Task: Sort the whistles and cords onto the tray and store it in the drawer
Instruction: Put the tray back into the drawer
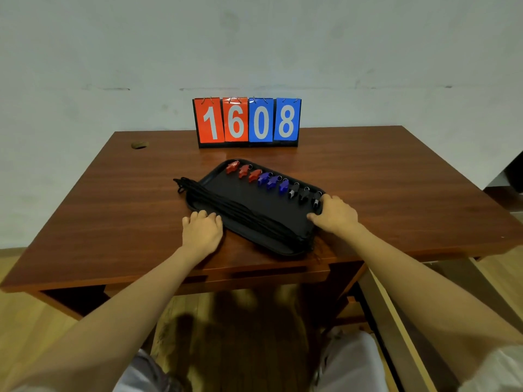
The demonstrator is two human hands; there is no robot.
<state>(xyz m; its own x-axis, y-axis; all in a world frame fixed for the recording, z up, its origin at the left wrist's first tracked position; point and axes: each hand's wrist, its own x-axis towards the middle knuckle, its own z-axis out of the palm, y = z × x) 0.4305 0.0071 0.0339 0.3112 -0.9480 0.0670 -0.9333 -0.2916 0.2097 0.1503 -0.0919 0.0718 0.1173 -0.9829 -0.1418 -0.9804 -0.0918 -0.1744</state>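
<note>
Subject: one brown wooden table (113,207), centre of the frame, viewed from above and in front.

Item 1. A black tray (254,199) lies flat on the table, centre of the frame, set at a slant: one end points to the upper left, the other to the lower right, close to the table's near edge.

Item 2. Nine whistles sit in one row along the tray's upper-right rim. In order from upper left: three red whistles (243,171), three blue whistles (273,182), three black whistles (304,193). Colours are grouped, none mixed.

Item 3. A bundle of black cords (226,205) runs lengthwise along the tray's lower-left side. Its looped ends overhang the rim at the upper left, and the other ends trail off at the lower right.

Item 4. The left hand (202,230) grasps the tray's lower-left rim, knuckles up and fingers bent down at the rim, just beside the cords. The right hand (335,213) grasps the tray's right end, with the thumb on the tray surface and the fingers over the rim, touching or nearly touching the last black whistle.

Item 5. A drawer (396,321) stands pulled out at the lower right of the frame, below the tabletop and partly hidden by the right forearm.

Item 6. A flip scoreboard (247,123) reading 1608 stands upright at the back of the table, upper centre, well apart from the tray.
</note>
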